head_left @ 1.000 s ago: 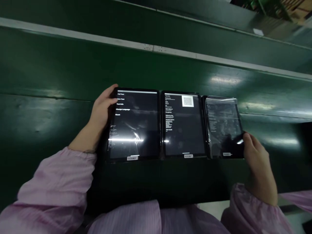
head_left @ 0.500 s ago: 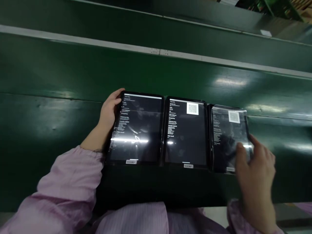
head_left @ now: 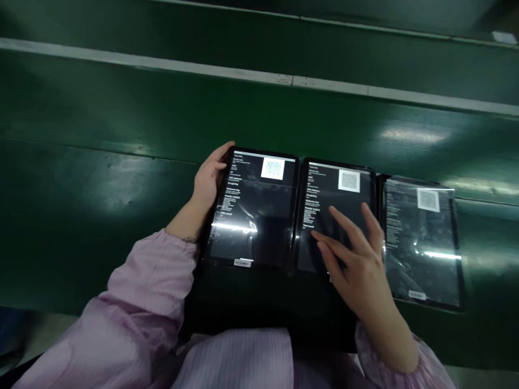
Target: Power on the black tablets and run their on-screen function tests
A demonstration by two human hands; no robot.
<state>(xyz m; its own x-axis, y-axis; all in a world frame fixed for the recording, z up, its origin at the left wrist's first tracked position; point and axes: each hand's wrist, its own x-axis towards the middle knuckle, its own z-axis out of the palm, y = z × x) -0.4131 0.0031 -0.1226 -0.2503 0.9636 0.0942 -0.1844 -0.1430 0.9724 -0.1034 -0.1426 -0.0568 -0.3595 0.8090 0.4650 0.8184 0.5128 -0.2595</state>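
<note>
Three tablets lie side by side in a row, screens lit with white text on black. The left tablet shows a white code square at its top right, and a light streak reflects across its glass. My left hand grips its upper left edge, thumb near the rim. Over the middle tablet hovers or rests my right hand, fingers spread, holding nothing; contact with the glass is hard to tell. The right tablet sits under a glossy, wrinkled clear film, with a code square and a small label at its bottom.
The tablets rest on a green work surface. A pale strip runs across it beyond them, and a second thin strip lies farther back. A small white piece is at the far right.
My right hand has moved left from the right tablet to over the middle one. A code square now shows on the left tablet's screen. The view has shifted, placing the tablets farther right.
</note>
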